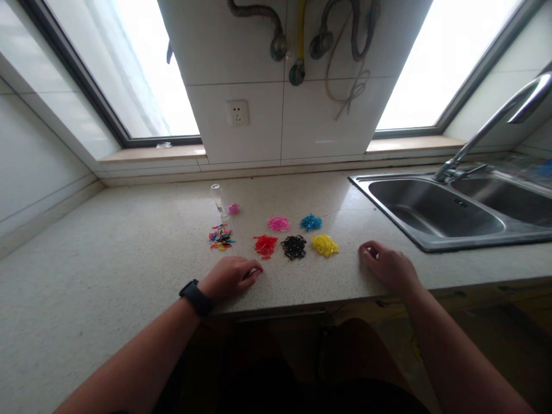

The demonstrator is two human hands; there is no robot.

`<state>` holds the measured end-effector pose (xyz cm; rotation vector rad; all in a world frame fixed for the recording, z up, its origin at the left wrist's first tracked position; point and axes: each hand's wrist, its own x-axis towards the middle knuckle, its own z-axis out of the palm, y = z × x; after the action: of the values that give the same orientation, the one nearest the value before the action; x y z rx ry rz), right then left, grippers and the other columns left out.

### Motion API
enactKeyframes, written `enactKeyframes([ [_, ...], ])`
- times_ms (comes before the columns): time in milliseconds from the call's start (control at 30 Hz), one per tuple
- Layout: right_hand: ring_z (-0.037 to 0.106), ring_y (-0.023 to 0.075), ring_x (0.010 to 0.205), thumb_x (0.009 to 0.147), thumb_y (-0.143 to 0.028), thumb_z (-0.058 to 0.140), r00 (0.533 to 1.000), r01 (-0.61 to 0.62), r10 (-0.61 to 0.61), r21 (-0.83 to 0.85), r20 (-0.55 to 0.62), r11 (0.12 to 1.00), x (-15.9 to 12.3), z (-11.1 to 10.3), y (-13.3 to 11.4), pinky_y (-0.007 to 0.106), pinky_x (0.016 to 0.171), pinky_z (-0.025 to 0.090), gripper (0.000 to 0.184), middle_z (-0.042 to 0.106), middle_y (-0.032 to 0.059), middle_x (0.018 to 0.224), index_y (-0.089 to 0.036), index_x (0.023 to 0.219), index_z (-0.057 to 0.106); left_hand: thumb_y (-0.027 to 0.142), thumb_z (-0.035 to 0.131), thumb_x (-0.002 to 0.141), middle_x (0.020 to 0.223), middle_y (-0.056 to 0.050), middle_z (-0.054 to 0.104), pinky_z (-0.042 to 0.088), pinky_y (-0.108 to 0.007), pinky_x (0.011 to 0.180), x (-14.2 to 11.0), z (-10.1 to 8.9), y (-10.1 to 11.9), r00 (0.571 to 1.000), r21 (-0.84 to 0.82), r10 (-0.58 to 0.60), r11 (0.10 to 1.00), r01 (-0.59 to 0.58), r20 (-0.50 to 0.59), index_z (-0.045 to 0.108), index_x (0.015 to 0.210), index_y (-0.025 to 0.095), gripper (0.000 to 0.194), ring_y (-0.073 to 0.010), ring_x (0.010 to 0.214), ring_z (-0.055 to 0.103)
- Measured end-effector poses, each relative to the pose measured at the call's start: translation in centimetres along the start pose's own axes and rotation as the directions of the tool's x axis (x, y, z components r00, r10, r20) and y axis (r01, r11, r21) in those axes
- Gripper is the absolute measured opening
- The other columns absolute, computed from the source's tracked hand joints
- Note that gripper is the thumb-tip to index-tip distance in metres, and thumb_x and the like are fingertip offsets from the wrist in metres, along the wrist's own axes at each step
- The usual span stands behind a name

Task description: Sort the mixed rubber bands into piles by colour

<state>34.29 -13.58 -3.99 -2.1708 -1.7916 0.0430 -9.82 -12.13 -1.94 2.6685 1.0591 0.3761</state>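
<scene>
- In the head view, the left hand (230, 277) rests at the front of the counter (138, 247), its fingers loosely curled and the thumb close to the forefinger; the palm is hidden, so I cannot tell whether it grasps anything.
- A dark watch (196, 297) sits on the wrist just behind that hand.
- The right hand (390, 265) rests on the counter well apart from the left, half closed, thumb and forefinger bent toward each other; whether it grips something small cannot be told.
- Just beyond the left fingertips lies the red pile (265, 245) of small pieces, apart from the hand.
- The mixed-colour pile (221, 237) lies beyond the back of the left hand.
- Farther past that pile, a clear bottle (218, 201) stands with a small pink object (234, 209) just to its right.
- Between the hands and a little beyond them is the black pile (294, 246).
- The yellow pile (325, 245) is near the right hand, on its left side.
- Farther from both hands lie the pink pile (279, 223), behind the red, and the blue pile (311, 222), behind the black and yellow.
- A metal sink (466, 241) lies beyond the right hand and to its right.
</scene>
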Motion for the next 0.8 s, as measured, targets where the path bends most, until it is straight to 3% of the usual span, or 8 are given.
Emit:
enactKeyframes([
  [333,0.064,0.0212,0.067,0.091,-0.047,0.047,0.999,0.035,-0.033,-0.075,0.017,0.997,-0.27,-0.05,-0.36,0.031,0.058,0.033,0.034,0.073,0.0059,0.083,-0.026,0.104,0.07,0.03,0.045,0.099,0.093,-0.007,0.074,0.046,-0.03,0.071,-0.06,0.37,0.4,0.997,0.077,-0.066,0.995,0.07,-0.051,0.067,0.118,0.024,0.03,-0.0202,0.082,0.068],
  [567,0.063,0.021,0.065,0.091,-0.048,0.047,0.999,0.034,-0.033,-0.093,0.014,0.995,-0.29,0.01,-0.43,0.032,0.058,0.033,0.034,0.073,0.005,0.084,-0.027,0.105,0.069,0.027,0.048,0.095,0.086,-0.007,0.073,0.044,-0.028,0.065,0.08,0.22,0.82,0.99,0.159,-0.13,0.978,0.138,-0.06,0.063,0.128,0.023,0.036,-0.0192,0.075,0.066],
  [800,0.062,0.021,0.066,0.091,-0.047,0.048,1.0,0.02,-0.019,-0.085,0.023,0.996,-0.38,-0.25,-0.66,0.032,0.059,0.033,0.033,0.073,0.0053,0.083,-0.026,0.104,0.069,0.026,0.047,0.096,0.089,-0.007,0.074,0.045,-0.029,0.066,0.0,0.54,0.63,0.99,0.154,-0.119,0.98,0.129,-0.077,0.064,0.127,0.025,0.035,-0.0194,0.076,0.067],
])
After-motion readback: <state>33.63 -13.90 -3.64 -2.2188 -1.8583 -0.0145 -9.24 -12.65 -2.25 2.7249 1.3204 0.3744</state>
